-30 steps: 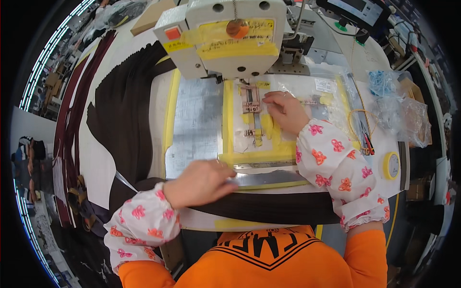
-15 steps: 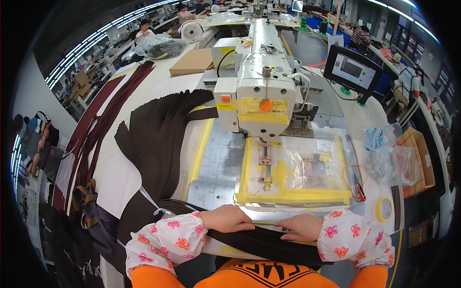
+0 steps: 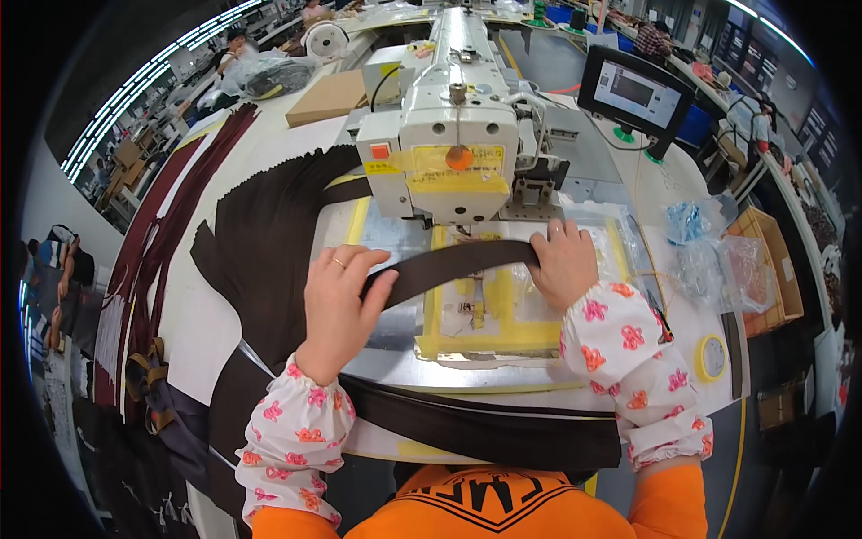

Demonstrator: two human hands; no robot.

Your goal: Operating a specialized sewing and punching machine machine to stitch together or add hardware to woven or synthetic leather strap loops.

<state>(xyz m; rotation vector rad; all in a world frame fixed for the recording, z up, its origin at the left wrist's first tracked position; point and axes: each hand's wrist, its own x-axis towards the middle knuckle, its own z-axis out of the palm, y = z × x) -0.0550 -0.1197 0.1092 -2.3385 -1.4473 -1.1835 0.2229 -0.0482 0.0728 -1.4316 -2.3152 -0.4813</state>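
A dark brown fabric strip (image 3: 458, 265) stretches between my hands, arched over the sewing machine's work plate. My left hand (image 3: 341, 301) is at its left end, the strip passing behind the thumb; the fingers are bent and partly hide the grip. At the other end my right hand (image 3: 566, 260) is closed on the strip, near the machine's lower right side. Beneath it lies a flat clear template (image 3: 467, 346) edged with yellow tape. A bundle of similar dark strips (image 3: 485, 427) lies along the near table edge, in front of me.
The white sewing machine head (image 3: 462, 135) rises just beyond my hands. A fanned pile of dark strips (image 3: 269, 234) lies to the left, with maroon strips (image 3: 197, 189) farther out. At right are a screen (image 3: 636, 94), a tape roll (image 3: 710, 357), plastic bags (image 3: 718, 260) and a box (image 3: 763, 260).
Both hands have risen from the bundle at the near edge and moved forward over the plate. A single dark strip now spans between them. The view has shifted slightly.
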